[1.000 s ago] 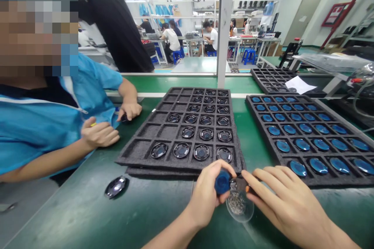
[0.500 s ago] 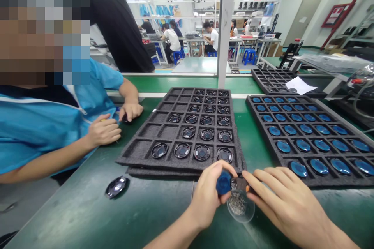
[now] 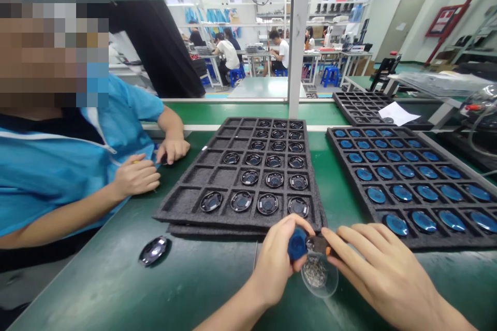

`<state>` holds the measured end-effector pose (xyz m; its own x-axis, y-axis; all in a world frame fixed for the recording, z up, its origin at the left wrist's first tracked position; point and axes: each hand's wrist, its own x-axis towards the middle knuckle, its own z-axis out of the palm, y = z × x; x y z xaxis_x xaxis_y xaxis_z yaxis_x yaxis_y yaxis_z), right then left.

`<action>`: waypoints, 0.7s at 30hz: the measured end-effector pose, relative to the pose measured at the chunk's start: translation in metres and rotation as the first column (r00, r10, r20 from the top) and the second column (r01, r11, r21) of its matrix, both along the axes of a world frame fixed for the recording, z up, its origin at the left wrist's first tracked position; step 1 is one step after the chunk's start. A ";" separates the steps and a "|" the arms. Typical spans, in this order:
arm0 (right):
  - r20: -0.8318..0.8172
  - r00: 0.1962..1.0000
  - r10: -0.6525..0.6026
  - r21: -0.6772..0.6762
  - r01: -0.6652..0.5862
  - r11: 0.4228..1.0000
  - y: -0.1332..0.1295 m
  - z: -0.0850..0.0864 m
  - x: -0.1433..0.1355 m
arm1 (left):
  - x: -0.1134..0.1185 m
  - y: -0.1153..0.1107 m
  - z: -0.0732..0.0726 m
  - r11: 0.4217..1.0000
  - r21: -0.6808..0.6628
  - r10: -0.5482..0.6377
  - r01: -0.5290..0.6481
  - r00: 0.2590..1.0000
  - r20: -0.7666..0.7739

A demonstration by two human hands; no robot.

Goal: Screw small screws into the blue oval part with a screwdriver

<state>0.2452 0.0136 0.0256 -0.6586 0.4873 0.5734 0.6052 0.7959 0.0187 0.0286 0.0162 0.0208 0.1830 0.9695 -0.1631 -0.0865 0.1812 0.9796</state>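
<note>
Barely shifted since a moment ago, left hand [image 3: 276,263] fingers grip a blue disc [image 3: 297,244]; right hand [image 3: 378,269] fingers pinch a small part [image 3: 319,244] above a clear dish [image 3: 319,275].

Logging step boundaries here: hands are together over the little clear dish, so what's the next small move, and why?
Probably seat the small part into the blue-faced disc. The left hand grips the disc; the right hand fingers press a small dark piece against it, above the clear dish of tiny metal bits.

There is one camera, worn on the person's head. It looks forward and down at the green desk [image 3: 116,279], close above the left hand [image 3: 277,263] and right hand [image 3: 382,274] at 6 o'clock. The far room shows at 12 o'clock.
</note>
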 end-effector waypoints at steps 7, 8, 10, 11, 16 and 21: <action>0.016 1.000 0.009 0.032 -0.010 0.999 -0.002 -0.001 0.003 | 0.003 0.002 0.002 1.000 -0.013 0.021 -0.022 0.999 -0.036; 0.019 1.000 0.009 0.041 -0.010 0.999 -0.002 -0.002 0.003 | 0.004 0.003 0.003 1.000 -0.005 0.024 -0.024 0.998 -0.055; 0.024 1.000 0.011 0.050 -0.012 0.999 -0.002 -0.002 0.003 | 0.005 0.005 0.005 0.999 0.011 0.037 -0.036 0.995 -0.098; 0.022 1.000 0.012 0.053 -0.013 0.999 -0.002 -0.003 0.003 | 0.006 0.005 0.006 0.999 0.017 0.051 -0.050 0.992 -0.118; 0.025 1.000 -0.006 0.063 0.005 0.998 -0.001 -0.004 -0.001 | 0.007 0.006 0.006 0.996 0.032 0.087 -0.083 0.983 -0.163; -0.100 0.995 0.011 0.086 -0.002 0.996 -0.007 0.009 0.024 | 0.009 0.013 -0.003 0.983 -0.008 0.179 -0.183 0.970 -0.163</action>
<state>0.2687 0.0066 0.0351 -0.5984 0.4291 0.6766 0.6021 0.7980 0.0264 0.0374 0.0290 0.0180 -0.0259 0.9797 -0.1987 0.0380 0.1996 0.9791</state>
